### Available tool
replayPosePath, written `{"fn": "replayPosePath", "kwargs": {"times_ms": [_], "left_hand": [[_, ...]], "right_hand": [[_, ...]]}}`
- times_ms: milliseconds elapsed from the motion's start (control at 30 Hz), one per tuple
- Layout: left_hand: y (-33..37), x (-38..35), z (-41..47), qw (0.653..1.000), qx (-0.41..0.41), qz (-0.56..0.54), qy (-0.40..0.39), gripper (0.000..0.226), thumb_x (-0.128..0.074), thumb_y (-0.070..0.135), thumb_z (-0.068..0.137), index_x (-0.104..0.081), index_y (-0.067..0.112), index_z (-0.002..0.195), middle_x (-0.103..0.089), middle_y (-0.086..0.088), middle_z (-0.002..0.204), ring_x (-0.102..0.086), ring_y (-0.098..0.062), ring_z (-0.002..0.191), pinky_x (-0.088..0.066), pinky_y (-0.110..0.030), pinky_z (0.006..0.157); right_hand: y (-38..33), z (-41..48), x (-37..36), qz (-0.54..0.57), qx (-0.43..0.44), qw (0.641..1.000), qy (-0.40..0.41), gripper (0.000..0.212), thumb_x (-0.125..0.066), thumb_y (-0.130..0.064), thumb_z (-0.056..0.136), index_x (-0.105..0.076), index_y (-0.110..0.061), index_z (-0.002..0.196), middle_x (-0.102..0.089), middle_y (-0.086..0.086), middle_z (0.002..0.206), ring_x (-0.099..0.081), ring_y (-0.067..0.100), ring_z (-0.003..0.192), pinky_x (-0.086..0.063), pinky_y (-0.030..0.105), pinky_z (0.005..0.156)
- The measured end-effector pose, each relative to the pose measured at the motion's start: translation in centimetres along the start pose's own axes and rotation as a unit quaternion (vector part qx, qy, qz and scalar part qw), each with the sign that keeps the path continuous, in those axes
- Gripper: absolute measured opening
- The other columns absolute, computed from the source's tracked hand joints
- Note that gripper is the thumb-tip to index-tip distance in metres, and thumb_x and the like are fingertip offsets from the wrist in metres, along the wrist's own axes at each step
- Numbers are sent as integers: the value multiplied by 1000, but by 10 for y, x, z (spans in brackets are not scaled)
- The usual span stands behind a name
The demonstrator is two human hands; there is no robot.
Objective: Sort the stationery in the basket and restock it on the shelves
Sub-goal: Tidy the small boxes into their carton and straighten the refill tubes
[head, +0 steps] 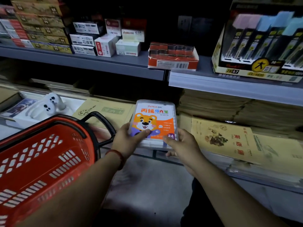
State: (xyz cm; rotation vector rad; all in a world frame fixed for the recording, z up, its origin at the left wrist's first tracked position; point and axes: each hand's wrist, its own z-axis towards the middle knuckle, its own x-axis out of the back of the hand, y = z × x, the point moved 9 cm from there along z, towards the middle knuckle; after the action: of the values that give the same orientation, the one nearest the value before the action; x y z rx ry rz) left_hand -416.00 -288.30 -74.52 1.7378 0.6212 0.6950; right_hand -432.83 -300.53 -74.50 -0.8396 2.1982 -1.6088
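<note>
L grip (127, 140), R grip (184, 146) hold marker box (154, 118) btw.

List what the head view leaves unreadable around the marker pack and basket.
Red basket: head view, its own slotted wall hides the contents.
Marker pack: bottom edge covered by left hand and right hand.
Lead display box: cut by the right edge.
Upper-shelf box labels: blurred, dim.

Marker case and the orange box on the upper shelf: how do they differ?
The marker case is clear plastic with a bear label; the orange box is open-topped cardboard with a barcode. The marker case is gripped by the left hand and right hand; the orange box rests on the upper shelf. Both show orange.
</note>
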Motion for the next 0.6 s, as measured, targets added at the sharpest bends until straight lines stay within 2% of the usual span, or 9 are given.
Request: {"fn": "replayPosePath", "kwargs": {"times_ms": [33, 133, 200, 233, 267, 367, 467, 533, 600], "left_hand": [[-4, -2, 14, 1000, 2, 22, -4, 43, -84, 36, 79, -67, 16, 113, -77, 3, 97, -72, -8, 75, -56, -26, 62], [-15, -8, 55, 993, 4, 110, -42, 53, -89, 47, 70, -70, 14, 108, -74, 1, 92, -65, -10, 65, -52, -24, 55], [-20, -6, 74, 979, -4, 196, -50, 69, -95, 59, 49, -69, 23, 102, -68, -9, 108, -68, -26, 77, -60, -37, 63], [-21, -4, 84, 971, -11, 235, -48, 73, -97, 58, 42, -66, 26, 101, -60, -12, 116, -67, -33, 82, -60, -45, 71], [-17, -4, 90, 962, -29, 266, -49, 74, -98, 53, 42, -60, 29, 101, -52, -9, 120, -63, -34, 86, -58, -45, 78], [2, -7, 111, 924, -106, 367, -28, 74, -96, 43, 54, -60, 27, 116, -53, -3, 113, -57, -24, 99, -46, -30, 85], [12, -12, 125, 911, -132, 390, -15, 82, -95, 39, 59, -61, 16, 130, -63, -4, 117, -59, -26, 109, -45, -29, 88], [11, -18, 133, 914, -123, 386, -11, 82, -94, 40, 60, -59, 18, 131, -63, 4, 116, -59, -21, 109, -46, -29, 90], [7, -23, 139, 913, -130, 387, 0, 70, -93, 42, 60, -61, 27, 120, -65, 12, 107, -62, -16, 99, -45, -26, 82]], "right_hand": [[3, 12, -2, 8, -7, 1000, -10, 32, -75, -17, 91, -63, -17, 121, -74, 2, 108, -74, 27, 89, -62, 40, 65], [6, 47, -3, -34, -11, 999, -29, 35, -80, -18, 86, -64, -17, 117, -75, -1, 103, -72, 19, 79, -61, 38, 72], [1, 65, -7, -86, 24, 995, -50, 44, -89, -13, 74, -64, -22, 109, -73, -9, 97, -69, 6, 81, -55, 18, 71], [-2, 74, -7, -126, 49, 990, -45, 50, -92, -11, 69, -63, -24, 108, -69, -12, 98, -65, 2, 86, -50, 10, 70], [-5, 82, -4, -177, 71, 981, -26, 56, -93, -11, 65, -63, -26, 110, -64, -10, 103, -60, 2, 93, -45, 6, 72], [-11, 104, 3, -255, 110, 960, 34, 62, -94, -21, 64, -60, -30, 116, -49, 0, 114, -55, 13, 104, -45, 20, 87], [-10, 123, 4, -267, 128, 954, 42, 58, -93, -26, 67, -61, -31, 115, -49, -1, 113, -61, 17, 101, -51, 32, 96], [-7, 134, 5, -282, 138, 948, 51, 59, -92, -29, 69, -62, -24, 120, -46, -1, 113, -60, 18, 102, -52, 35, 97], [-4, 142, 5, -298, 153, 940, 69, 59, -90, -31, 72, -62, -19, 123, -44, -1, 113, -58, 19, 104, -50, 32, 96]]}}
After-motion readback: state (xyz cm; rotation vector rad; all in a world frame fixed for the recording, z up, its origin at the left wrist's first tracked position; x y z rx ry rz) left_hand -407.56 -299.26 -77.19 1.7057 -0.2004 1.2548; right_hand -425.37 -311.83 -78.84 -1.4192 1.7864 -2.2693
